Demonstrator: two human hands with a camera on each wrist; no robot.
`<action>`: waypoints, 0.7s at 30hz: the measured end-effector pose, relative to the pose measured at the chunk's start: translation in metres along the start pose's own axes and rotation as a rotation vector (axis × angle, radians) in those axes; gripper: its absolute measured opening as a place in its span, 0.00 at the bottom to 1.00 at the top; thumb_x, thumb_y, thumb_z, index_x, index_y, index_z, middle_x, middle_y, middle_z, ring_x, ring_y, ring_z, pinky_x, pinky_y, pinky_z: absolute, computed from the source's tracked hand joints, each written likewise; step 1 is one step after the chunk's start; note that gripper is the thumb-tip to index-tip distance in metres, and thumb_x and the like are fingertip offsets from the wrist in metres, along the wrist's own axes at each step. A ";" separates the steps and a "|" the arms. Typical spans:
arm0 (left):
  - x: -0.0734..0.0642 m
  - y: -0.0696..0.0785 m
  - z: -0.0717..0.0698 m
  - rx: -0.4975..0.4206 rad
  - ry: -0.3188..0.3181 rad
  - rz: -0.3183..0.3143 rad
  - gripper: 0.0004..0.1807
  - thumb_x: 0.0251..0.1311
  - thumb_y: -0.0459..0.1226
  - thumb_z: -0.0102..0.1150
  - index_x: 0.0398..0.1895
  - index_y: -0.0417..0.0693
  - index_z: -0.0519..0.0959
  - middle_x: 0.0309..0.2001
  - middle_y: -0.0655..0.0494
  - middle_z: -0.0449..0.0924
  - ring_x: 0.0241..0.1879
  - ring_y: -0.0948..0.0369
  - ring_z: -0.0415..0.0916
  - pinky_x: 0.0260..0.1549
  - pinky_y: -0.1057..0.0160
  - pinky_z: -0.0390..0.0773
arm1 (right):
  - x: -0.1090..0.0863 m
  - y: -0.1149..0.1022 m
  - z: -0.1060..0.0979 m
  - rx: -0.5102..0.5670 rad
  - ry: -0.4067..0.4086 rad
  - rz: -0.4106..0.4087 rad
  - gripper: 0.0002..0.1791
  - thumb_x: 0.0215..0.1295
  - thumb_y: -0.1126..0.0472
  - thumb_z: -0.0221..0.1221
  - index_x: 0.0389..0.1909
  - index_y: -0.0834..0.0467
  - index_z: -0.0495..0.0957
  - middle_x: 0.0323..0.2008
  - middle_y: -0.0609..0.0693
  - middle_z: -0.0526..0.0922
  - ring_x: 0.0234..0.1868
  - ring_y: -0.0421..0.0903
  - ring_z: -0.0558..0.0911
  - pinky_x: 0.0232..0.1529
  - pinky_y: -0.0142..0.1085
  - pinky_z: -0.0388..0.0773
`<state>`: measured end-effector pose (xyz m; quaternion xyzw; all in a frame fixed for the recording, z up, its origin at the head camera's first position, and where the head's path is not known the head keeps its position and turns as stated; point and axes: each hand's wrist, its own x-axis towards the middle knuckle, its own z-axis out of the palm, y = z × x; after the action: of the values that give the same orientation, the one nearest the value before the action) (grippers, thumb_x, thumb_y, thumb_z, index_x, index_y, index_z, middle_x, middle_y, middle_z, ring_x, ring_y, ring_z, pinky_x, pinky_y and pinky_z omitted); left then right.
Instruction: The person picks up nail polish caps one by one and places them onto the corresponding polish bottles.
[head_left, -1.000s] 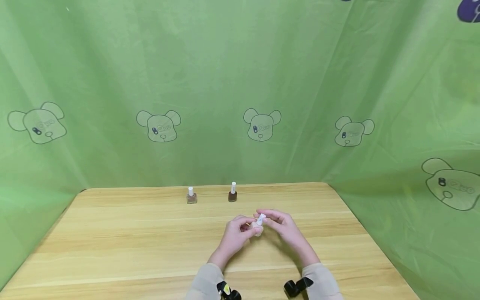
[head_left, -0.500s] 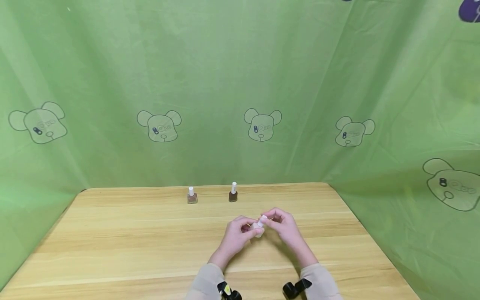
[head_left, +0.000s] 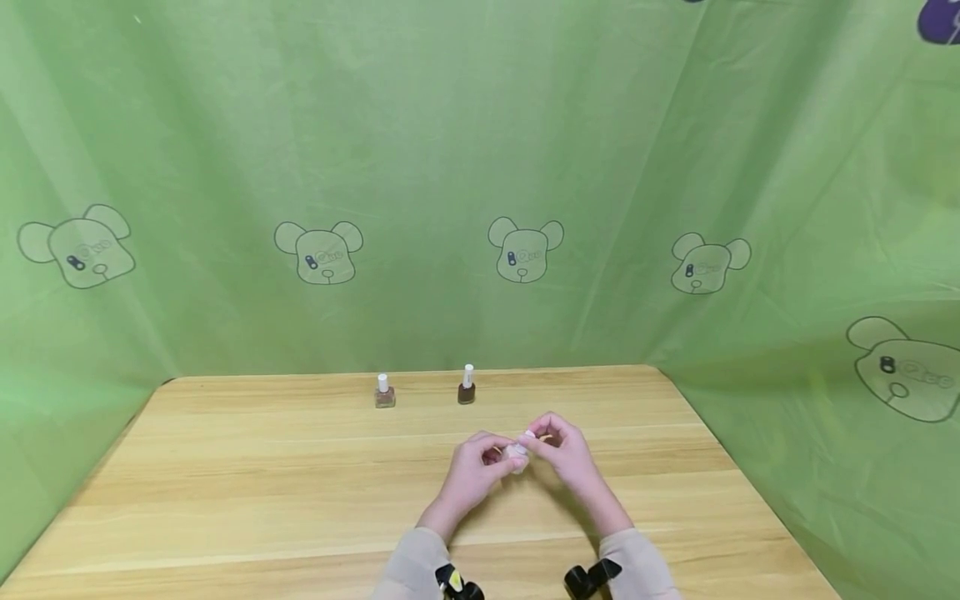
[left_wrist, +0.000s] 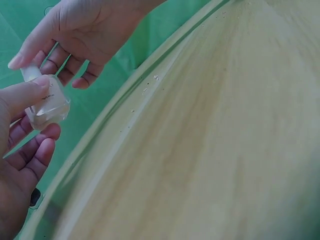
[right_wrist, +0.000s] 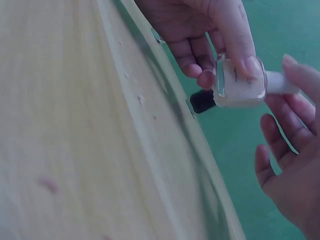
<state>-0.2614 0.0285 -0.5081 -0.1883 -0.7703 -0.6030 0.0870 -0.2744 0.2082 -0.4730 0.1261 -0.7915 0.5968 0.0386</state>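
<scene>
Between thumb and fingers, my left hand (head_left: 468, 475) grips the clear glass body of a nail polish bottle (right_wrist: 240, 92) with pale, whitish contents. The bottle is tilted and held above the table. My right hand (head_left: 573, 458) pinches its white cap (right_wrist: 281, 83) with thumb and forefinger; the other fingers are spread loosely in the right wrist view. The cap sits against the bottle's neck there. In the head view, fingers cover most of the cap. Small dark print shows on the glass beside my left thumb (left_wrist: 39, 85) in the left wrist view.
Two more white-capped nail polish bottles stand upright near the table's far edge: a brownish-pink bottle (head_left: 385, 398) on the left and a dark bottle (head_left: 467, 392) to its right. A green curtain (head_left: 420, 167) with bear-head prints hangs around the wooden table (head_left: 262, 492).
My right hand has shifted slightly away from me, and its fingers have turned around the cap, covering more of it. The left hand keeps its hold on the bottle almost unmoved.
</scene>
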 end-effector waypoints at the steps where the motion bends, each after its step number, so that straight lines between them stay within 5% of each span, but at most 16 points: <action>1: 0.000 0.000 0.000 0.004 0.007 0.000 0.18 0.52 0.42 0.71 0.43 0.41 0.84 0.36 0.49 0.82 0.31 0.69 0.73 0.33 0.74 0.77 | 0.001 0.002 -0.001 0.001 -0.015 -0.012 0.11 0.62 0.65 0.63 0.42 0.67 0.76 0.36 0.48 0.81 0.37 0.35 0.77 0.39 0.29 0.74; 9: 0.002 0.001 -0.002 0.013 0.026 0.003 0.18 0.53 0.42 0.70 0.44 0.39 0.84 0.36 0.50 0.81 0.31 0.70 0.72 0.32 0.74 0.77 | 0.002 0.005 -0.011 -0.006 -0.169 -0.066 0.22 0.67 0.58 0.59 0.60 0.58 0.74 0.56 0.59 0.81 0.52 0.36 0.79 0.56 0.29 0.72; 21: 0.001 -0.001 -0.001 -0.004 0.020 0.005 0.18 0.54 0.42 0.70 0.44 0.40 0.84 0.36 0.50 0.81 0.31 0.71 0.72 0.32 0.74 0.77 | 0.002 0.009 -0.012 -0.018 -0.206 -0.071 0.19 0.66 0.59 0.60 0.56 0.63 0.77 0.53 0.60 0.83 0.51 0.34 0.82 0.57 0.27 0.73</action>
<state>-0.2631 0.0278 -0.5082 -0.1844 -0.7676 -0.6063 0.0956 -0.2799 0.2217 -0.4770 0.2145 -0.7918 0.5715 -0.0209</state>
